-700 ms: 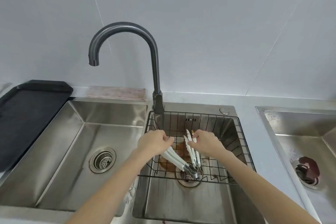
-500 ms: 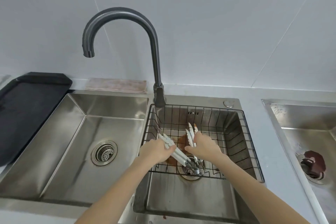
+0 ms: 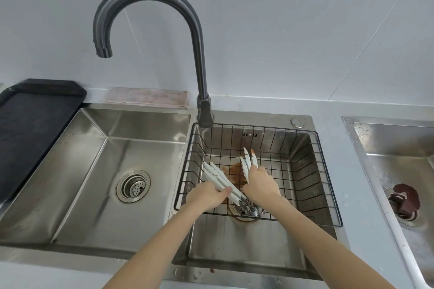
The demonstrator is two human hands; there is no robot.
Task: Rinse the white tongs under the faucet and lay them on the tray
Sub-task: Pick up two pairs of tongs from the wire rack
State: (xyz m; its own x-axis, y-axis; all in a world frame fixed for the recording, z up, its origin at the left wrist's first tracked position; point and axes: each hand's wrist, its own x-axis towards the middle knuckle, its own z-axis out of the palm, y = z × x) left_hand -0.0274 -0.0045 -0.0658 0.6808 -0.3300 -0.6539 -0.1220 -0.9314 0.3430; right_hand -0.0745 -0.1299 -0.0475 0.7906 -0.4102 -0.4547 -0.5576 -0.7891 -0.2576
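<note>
Head view: both hands down in the wire basket (image 3: 326,195).
Left hand (image 3: 206,195): grips one white tongs (image 3: 219,178), tips up-left.
Right hand (image 3: 260,183): grips second tongs (image 3: 246,162), tips pointing away.
Faucet (image 3: 103,50): spout up-left of both hands, nearer the left.
Tray (image 3: 28,124): far left.

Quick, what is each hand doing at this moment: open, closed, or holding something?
Left hand: closed around one pair of white tongs.
Right hand: closed around a second pair of white tongs.

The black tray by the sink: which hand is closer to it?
Left. The left hand grips tongs in the wire basket, on the side nearer the black tray; the right hand sits farther right.
</note>
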